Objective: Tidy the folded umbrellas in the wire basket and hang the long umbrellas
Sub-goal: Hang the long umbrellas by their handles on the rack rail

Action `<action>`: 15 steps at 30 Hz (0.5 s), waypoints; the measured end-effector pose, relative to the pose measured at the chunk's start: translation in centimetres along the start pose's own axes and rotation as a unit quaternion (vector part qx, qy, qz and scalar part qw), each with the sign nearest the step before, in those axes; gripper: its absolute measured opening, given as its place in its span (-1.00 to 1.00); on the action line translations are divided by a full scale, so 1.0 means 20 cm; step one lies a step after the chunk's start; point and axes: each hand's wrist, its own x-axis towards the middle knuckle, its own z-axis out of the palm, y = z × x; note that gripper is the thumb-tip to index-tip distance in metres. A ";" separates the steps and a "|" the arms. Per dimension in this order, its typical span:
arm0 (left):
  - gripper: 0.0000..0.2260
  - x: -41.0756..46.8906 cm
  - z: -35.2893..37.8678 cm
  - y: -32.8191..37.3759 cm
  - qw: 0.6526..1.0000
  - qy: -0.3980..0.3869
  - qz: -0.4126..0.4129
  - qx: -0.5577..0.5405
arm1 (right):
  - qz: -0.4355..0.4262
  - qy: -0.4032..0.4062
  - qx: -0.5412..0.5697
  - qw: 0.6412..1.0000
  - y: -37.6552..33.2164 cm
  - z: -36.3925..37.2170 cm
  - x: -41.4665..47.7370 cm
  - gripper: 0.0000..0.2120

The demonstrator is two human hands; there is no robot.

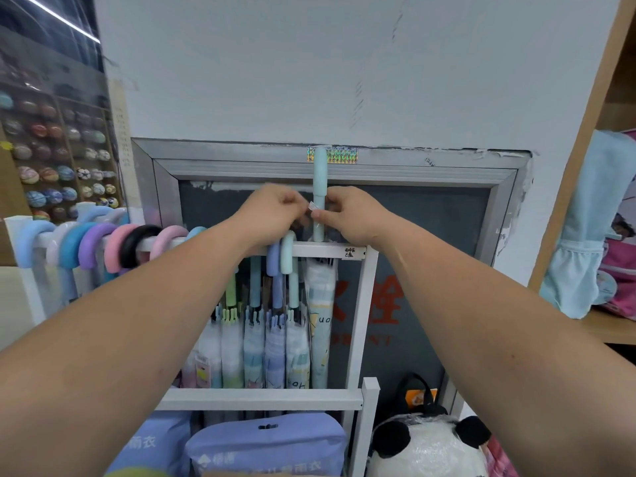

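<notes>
A small clear tag [314, 205] is pinched by the left grip [275, 210], its fingers curled, right against the straight mint handle [319, 173] of a long umbrella [320, 304]. The handle is clasped from the other side by the right grip [349, 215], with fingers curled round it. The umbrella is stood upright at the right end of the white rack [365, 304], its handle raised above the top rail [327, 250]. Curved-handled umbrellas [93, 242] are hung along the rail to the left. Packaged raincoats [268, 442] and a panda plush [423, 449] are seen below.
</notes>
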 end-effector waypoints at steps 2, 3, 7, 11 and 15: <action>-0.78 0.00 -0.02 0.06 0.997 0.050 0.025 -0.049 | 0.016 -0.017 0.021 1.000 -0.01 0.00 0.02 -0.91; -0.77 0.00 -0.03 0.09 0.995 0.053 0.043 -0.066 | 0.024 -0.029 0.025 0.999 -0.01 -0.01 0.02 -0.90; -0.68 0.01 -0.04 0.16 0.994 0.002 0.075 -0.084 | 0.050 -0.057 -0.012 0.997 -0.04 -0.03 0.04 -0.80; -0.67 -0.01 -0.05 0.13 0.992 -0.011 0.089 -0.091 | 0.072 -0.068 -0.050 0.994 -0.04 0.00 0.01 -0.83; -0.69 -0.01 -0.04 0.09 0.993 -0.046 0.082 -0.077 | 0.083 -0.095 -0.105 0.986 -0.04 0.00 -0.02 -0.69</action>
